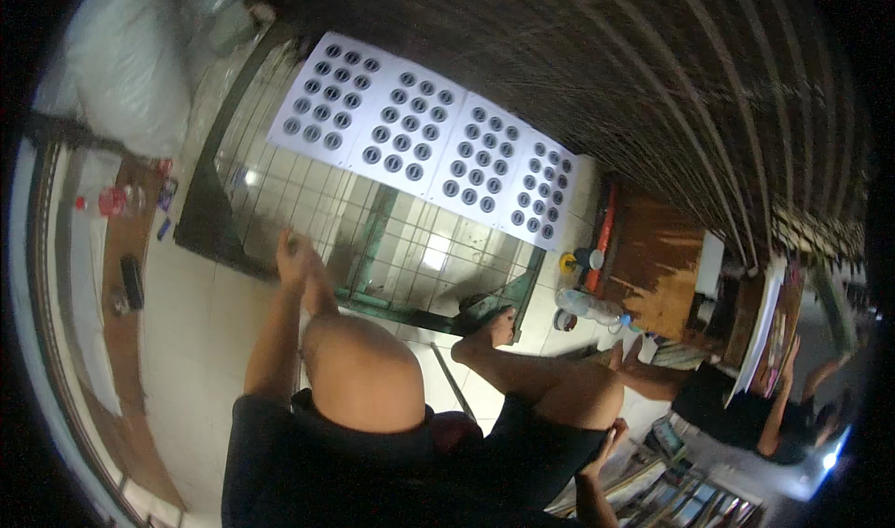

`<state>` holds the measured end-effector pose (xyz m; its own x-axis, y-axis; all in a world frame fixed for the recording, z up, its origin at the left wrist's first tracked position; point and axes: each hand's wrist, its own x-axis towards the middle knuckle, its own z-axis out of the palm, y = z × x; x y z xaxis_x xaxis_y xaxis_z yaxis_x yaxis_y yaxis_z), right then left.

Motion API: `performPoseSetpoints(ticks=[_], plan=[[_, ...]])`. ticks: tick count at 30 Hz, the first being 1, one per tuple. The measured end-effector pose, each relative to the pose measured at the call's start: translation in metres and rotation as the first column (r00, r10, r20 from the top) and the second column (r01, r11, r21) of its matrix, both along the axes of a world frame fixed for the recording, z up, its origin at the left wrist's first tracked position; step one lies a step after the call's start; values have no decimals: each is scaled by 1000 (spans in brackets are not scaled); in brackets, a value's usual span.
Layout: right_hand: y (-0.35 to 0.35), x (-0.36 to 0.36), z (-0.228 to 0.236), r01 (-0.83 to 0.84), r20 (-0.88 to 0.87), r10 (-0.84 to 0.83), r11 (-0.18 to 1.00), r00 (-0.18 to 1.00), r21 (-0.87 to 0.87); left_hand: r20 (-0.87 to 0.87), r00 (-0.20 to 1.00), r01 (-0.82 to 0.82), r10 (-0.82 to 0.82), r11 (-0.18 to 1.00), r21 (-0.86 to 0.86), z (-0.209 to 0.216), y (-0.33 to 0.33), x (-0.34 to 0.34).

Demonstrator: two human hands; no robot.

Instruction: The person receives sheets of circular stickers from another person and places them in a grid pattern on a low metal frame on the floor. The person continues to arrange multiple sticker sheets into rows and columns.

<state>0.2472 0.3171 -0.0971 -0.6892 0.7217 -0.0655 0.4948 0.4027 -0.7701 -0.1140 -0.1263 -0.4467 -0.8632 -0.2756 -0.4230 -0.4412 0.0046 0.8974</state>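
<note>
My left hand (pixel 293 256) is low beside my left shin, close to the left foot and the near left part of a green metal frame (pixel 373 239). Its fingers are blurred and partly hidden, so whether they hold anything is unclear. On the outer side of my right thigh rests my right hand (pixel 611 446), fingers stretched out and nothing in them. Across the far side of the frame's grid top lies a row of white sheets (pixel 364 169) printed with many dark round marks. My right foot (pixel 503 327) touches the frame's near right corner.
Right of the frame are a clear plastic bottle (pixel 587 306), a dark cup (pixel 589 258) and a wooden board (pixel 653 290). Another person (pixel 746 407) sits further right. Left are white plastic bags (pixel 130 62), a red-capped bottle (pixel 112 202) and a black object (pixel 132 281).
</note>
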Motion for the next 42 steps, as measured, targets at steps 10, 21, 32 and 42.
performPoseSetpoints(ticks=[10,21,32,42], plan=[[27,-10,12,27,-132,9,964,991,266,-246,961,159,-128,981,109,197,7,51],[268,9,185,178,-708,-698,687,-107,-704,-492,528,482,-692,721,-498,390,90,141],[307,23,180,-42,-753,-520,811,402,-583,-581,428,266,-693,711,-652,392,98,145],[224,3,203,172,-803,-385,923,455,-345,-463,471,487,-751,659,-573,362,102,139]])
